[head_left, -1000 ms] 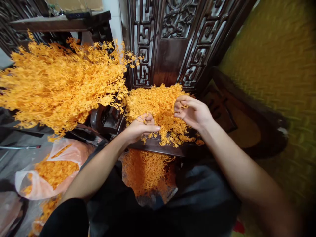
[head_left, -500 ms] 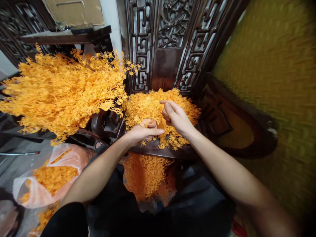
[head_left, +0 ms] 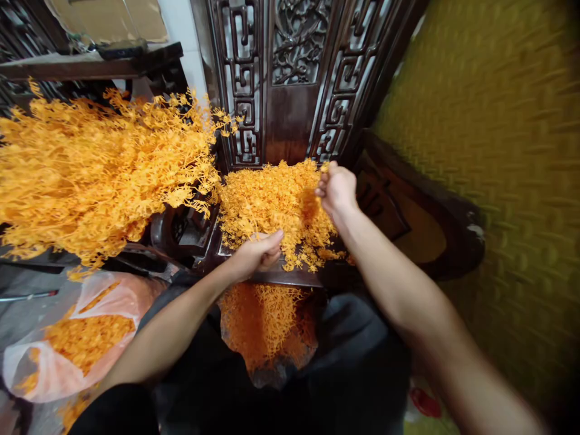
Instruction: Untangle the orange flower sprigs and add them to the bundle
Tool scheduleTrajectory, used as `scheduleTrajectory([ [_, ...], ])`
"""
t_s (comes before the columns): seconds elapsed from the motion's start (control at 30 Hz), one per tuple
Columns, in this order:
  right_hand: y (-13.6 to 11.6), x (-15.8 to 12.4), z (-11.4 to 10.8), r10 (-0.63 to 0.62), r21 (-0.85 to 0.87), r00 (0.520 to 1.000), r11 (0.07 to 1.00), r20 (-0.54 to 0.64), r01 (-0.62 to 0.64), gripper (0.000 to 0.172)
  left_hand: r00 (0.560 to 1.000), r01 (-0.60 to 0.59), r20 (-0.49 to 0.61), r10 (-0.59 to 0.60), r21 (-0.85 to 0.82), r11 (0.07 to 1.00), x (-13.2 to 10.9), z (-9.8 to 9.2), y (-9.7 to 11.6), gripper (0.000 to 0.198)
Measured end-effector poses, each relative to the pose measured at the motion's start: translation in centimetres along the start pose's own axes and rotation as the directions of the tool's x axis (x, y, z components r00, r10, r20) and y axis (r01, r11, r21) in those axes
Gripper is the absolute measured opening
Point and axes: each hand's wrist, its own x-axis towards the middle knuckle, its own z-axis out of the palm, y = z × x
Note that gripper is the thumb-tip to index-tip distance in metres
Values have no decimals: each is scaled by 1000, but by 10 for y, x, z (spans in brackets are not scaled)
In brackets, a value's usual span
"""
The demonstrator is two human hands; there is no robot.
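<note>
A heap of small, branching orange plastic pieces (head_left: 272, 199) covers the dark wooden seat in front of me. My left hand (head_left: 259, 255) is closed at the near edge of the heap, thumb pressed along the curled fingers. Whatever it grips is hidden, though orange strands show just behind it. Over the heap's right side, my right hand (head_left: 339, 190) is raised with its fingers curled together. A small orange bit shows at its fingertips. The hands are apart.
A large bunch of orange sprigs (head_left: 104, 175) lies at left. Below it on the floor is a plastic bag (head_left: 58, 368) holding orange pieces. Another clear bag of them (head_left: 267, 326) sits between my knees. A carved wooden back (head_left: 290, 115) rises behind the seat; a woven yellow surface (head_left: 507, 151) is at right.
My right hand has moved away from the left, toward the heap's far right side. The left hand's thumb has closed onto its fingers. The view has shifted slightly right.
</note>
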Motion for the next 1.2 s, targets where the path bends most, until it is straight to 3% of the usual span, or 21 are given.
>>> scheduleTrajectory([
  [0.07, -3, 8, -12, 75, 45, 997, 996, -35, -74, 27, 1000, -12, -24, 14, 106, 994, -4, -7, -1, 62],
  [0.13, -1, 6, -17, 129, 42, 991, 991, 32, -131, 18, 997, -25, -63, 39, 216, 976, -6, -15, 1, 63],
  [0.27, 5, -13, -12, 148, 85, 964, 982, 220, -170, 26, 996, -33, -70, 61, 346, 938, -8, -22, 6, 64],
  [0.37, 6, -25, -4, 222, 75, 880, 958, 419, -277, 38, 998, -40, -26, 54, 395, 918, -9, -19, 8, 64],
  [0.47, 5, -31, 0, 267, 60, 808, 936, 525, -348, 34, 998, -59, -10, 69, 404, 913, -9, -16, 7, 64],
  [0.63, 7, -33, 3, 308, 20, 847, 936, 433, -350, 52, 998, -65, 18, 63, 415, 908, -5, -15, 6, 65],
  [0.7, 11, -38, 6, 356, -75, 832, 930, 426, -360, 58, 998, -57, 19, 54, 417, 907, -2, -15, 6, 65],
  [0.8, 18, -44, 14, 331, -131, 806, 942, 491, -308, 51, 999, -45, 18, 41, 400, 916, 2, -15, 4, 63],
  [0.87, 21, -39, 16, 245, -91, 845, 969, 475, -230, 47, 999, -46, -5, 51, 357, 933, 3, -14, 2, 62],
  [0.9, 21, -33, 15, 197, -59, 888, 980, 415, -189, 44, 999, -46, -10, 52, 329, 943, 3, -13, 1, 62],
  [0.97, 16, -13, 8, 146, 10, 971, 989, 188, -150, 38, 999, -36, 2, 37, 274, 961, -2, -12, -1, 61],
  [1.03, 10, 8, -6, 156, 87, 985, 985, -73, -150, 32, 1000, -12, 30, 5, 251, 968, -7, -12, -1, 61],
  [1.07, 7, 16, -14, 172, 119, 975, 981, -139, -156, 27, 999, 6, 36, -16, 260, 966, -10, -12, -1, 61],
  [1.2, 6, 17, -28, 282, 67, 956, 956, 77, -287, 7, 998, 51, 8, -55, 292, 955, -13, -17, 1, 61],
])
